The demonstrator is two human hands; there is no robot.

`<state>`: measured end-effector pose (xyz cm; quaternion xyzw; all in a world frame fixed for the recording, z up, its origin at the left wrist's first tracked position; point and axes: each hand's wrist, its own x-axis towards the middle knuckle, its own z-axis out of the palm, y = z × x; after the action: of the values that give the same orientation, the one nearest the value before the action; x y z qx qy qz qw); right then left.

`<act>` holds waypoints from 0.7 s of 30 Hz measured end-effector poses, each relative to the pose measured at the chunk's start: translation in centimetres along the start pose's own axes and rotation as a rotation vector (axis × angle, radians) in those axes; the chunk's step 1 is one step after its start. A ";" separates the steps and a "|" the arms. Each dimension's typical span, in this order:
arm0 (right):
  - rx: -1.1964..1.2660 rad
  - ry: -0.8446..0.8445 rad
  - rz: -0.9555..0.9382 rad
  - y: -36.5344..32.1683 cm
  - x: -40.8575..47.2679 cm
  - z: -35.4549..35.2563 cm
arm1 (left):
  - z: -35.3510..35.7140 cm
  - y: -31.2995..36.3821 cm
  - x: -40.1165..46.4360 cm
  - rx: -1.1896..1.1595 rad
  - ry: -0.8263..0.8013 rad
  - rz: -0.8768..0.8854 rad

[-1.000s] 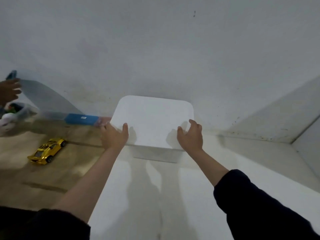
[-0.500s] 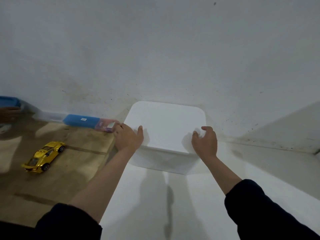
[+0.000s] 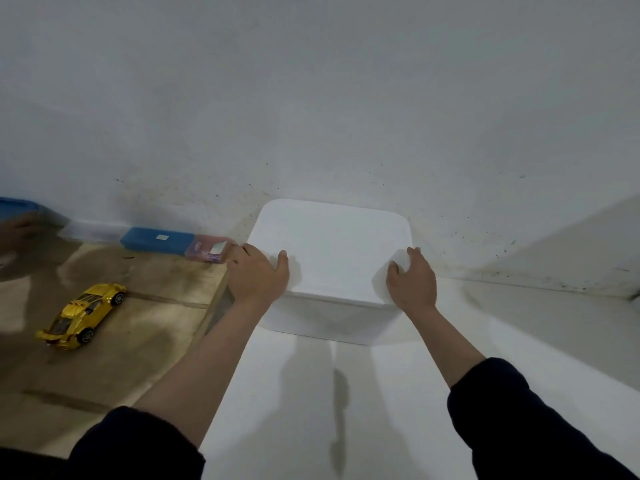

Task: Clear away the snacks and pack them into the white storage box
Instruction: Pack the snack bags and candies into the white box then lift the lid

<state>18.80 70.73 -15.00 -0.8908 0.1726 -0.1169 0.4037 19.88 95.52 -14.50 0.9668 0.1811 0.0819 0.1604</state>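
Observation:
The white storage box (image 3: 332, 244) stands on a white table against the wall, its lid down. My left hand (image 3: 258, 277) grips the lid's near left corner, thumb on top and fingers down the side. At the near right corner my right hand (image 3: 412, 282) holds the lid with curled fingers. No snacks show; the inside of the box is hidden.
Left of the white table (image 3: 311, 393) lies a lower wooden surface (image 3: 114, 358) with a gold toy car (image 3: 81, 317). A flat blue case (image 3: 156, 240) and a pink-clear pack (image 3: 209, 250) lie along the wall. Another person's hand (image 3: 17, 230) is at the far left.
Both my hands stayed on the lid's near corners and my right fingers curled more. The other person's hand at the left lowered a large grey sheet out of sight.

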 end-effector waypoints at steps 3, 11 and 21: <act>-0.066 -0.071 0.021 0.4 -0.1 0.2 | 0.4 -0.4 0.0 0.015 0.010 0.033; 0.127 0.033 0.089 0.7 -0.8 0.4 | -0.2 -0.3 -0.4 0.047 -0.044 0.083; 0.151 0.048 0.122 1.2 -1.6 1.0 | 0.5 -2.9 0.4 -0.045 0.016 0.250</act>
<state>17.46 71.34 -16.63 -0.8427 0.2268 -0.1258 0.4717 19.45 98.10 -15.87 0.9773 0.0583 0.1128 0.1693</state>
